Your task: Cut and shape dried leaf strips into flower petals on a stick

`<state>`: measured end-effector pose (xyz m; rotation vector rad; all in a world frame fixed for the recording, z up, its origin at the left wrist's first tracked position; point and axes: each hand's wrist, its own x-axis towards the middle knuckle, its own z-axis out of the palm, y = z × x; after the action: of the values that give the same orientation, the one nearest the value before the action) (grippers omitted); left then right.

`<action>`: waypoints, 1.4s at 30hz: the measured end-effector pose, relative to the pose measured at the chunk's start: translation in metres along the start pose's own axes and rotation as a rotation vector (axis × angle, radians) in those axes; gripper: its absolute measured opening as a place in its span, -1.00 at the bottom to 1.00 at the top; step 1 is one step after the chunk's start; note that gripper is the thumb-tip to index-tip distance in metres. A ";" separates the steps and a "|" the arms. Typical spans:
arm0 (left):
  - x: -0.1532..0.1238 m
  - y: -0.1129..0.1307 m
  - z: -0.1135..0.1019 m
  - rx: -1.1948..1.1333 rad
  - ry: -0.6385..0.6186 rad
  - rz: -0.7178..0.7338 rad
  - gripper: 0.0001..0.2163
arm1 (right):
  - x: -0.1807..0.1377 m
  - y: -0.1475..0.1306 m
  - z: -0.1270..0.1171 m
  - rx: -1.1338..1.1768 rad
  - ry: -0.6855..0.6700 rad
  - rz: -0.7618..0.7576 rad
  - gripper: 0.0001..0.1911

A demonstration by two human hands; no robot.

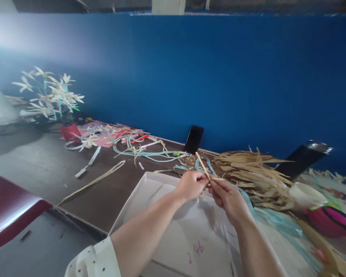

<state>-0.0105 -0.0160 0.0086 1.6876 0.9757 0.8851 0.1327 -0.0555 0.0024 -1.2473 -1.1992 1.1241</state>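
Both hands meet above a shallow white box lid that has pink handwriting on it. My left hand pinches a thin pale straw strip near its lower end. From the other side, my right hand closes its fingertips on the same strip, touching the left fingers. The strip slants up and to the left, its upper end free. Part of its lower end is hidden by my fingers. Thin dry scraps lie in the lid below.
Dried husk leaves heap at the right, beside a black flask, a white bowl and a pink pouch. A phone leans on the blue partition. Pale blue cords and straw flowers are to the left.
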 end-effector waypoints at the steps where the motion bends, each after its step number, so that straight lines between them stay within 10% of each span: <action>1: 0.000 -0.001 0.001 0.045 0.031 0.040 -0.75 | 0.001 0.001 0.001 -0.033 0.028 -0.023 -0.56; 10: -0.001 -0.003 0.007 0.148 0.143 0.051 -0.79 | 0.004 0.006 0.003 -0.505 0.328 -0.285 -0.60; 16: 0.001 0.001 0.005 0.013 0.112 -0.076 -0.78 | 0.007 0.007 -0.012 -0.326 0.495 -0.159 -0.54; 21: 0.006 -0.001 0.001 -0.106 0.120 -0.161 -0.78 | 0.002 0.001 -0.011 0.221 0.247 -0.099 -0.36; 26: 0.005 -0.003 0.003 -0.084 0.127 -0.090 -0.78 | -0.001 0.000 0.004 0.125 0.004 0.038 -0.51; 37: 0.003 -0.002 0.004 0.101 0.198 -0.010 -0.76 | 0.006 0.008 0.007 -0.285 0.337 -0.193 -0.55; 42: 0.004 -0.002 0.003 0.030 0.177 -0.081 -0.79 | 0.005 0.005 -0.004 -0.112 0.502 -0.120 -0.50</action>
<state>-0.0069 -0.0130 0.0068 1.6033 1.1733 0.9831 0.1367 -0.0502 -0.0022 -1.4167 -0.9449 0.6085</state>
